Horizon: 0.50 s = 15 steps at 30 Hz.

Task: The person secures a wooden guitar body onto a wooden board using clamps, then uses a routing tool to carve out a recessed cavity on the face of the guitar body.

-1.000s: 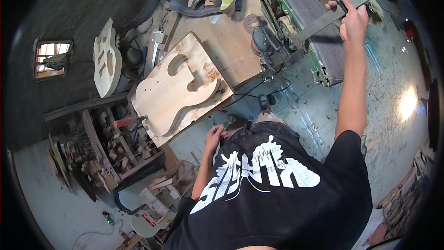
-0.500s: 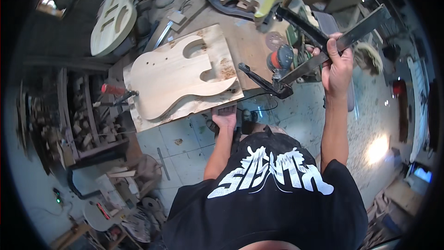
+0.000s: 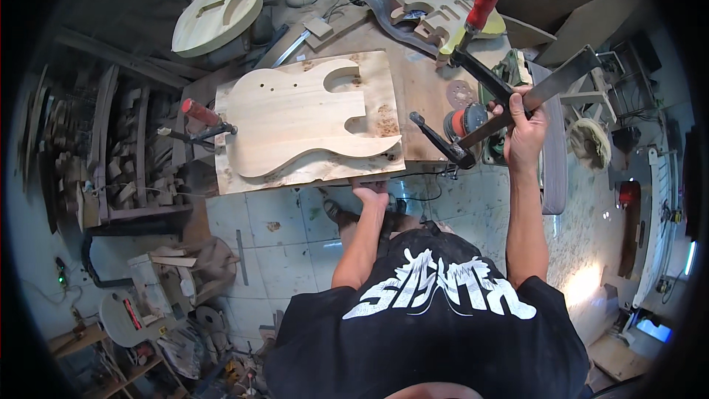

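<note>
Pale wood, cut as a guitar body (image 3: 295,122), lies flat on a rough-edged board (image 3: 380,77) toward eleven o'clock. The board rests on the counter (image 3: 422,89), its near edge facing the person, probably so the outline is within easy reach.

At ten o'clock, a red-handled edge clamp (image 3: 201,112) sits with its foot at the guitar body's nine o'clock end, seemingly to stop the two pieces sliding; what it grips underneath is hidden.

Between two and three o'clock, the right hand (image 3: 526,133) has its fingers closed around the bar of a larger clamp (image 3: 567,78). Holding it mid-bar likely balances its weight, and its wide mouth faces the board, apart from it.

The left hand (image 3: 371,190) reaches under the board's near edge, around the board's five o'clock, perhaps to steady or feel it. Its fingers are out of sight, so whether they grip cannot be told.

A sander (image 3: 467,120) stands at two o'clock, beyond the board's right edge, leaving the guitar body's face uncovered.
</note>
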{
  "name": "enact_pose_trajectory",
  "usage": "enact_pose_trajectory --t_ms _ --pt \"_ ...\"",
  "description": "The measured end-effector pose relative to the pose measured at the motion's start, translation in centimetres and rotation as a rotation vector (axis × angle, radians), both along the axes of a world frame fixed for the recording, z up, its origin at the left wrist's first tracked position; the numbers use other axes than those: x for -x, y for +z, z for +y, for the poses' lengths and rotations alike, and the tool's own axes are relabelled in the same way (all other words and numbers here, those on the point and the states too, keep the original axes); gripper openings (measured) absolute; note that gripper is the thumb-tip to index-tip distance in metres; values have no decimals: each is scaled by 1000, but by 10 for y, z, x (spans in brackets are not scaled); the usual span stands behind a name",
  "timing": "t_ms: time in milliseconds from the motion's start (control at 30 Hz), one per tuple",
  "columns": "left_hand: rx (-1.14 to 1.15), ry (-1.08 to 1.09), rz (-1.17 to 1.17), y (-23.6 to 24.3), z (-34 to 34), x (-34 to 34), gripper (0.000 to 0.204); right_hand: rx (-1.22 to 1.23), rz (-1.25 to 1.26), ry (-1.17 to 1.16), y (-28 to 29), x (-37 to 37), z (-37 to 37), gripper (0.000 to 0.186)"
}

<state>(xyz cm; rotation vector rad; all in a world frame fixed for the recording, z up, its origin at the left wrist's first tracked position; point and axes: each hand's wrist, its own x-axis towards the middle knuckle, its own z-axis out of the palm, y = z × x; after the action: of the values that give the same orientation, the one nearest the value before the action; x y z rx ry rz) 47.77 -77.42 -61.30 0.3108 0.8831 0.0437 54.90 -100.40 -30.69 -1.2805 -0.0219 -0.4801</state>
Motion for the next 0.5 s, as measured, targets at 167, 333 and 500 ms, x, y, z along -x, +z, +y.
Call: enact_pose_trajectory --t_ms 167,333,500 --pt "-13 -29 -56 6 2 5 71 19 47 6 -31 -4 -5 11" --pt "4 -19 -16 28 2 8 68 67 65 -9 -58 -12 1 8" --pt "0 -25 -58 40 3 10 67 54 148 86 -62 -24 18 11"
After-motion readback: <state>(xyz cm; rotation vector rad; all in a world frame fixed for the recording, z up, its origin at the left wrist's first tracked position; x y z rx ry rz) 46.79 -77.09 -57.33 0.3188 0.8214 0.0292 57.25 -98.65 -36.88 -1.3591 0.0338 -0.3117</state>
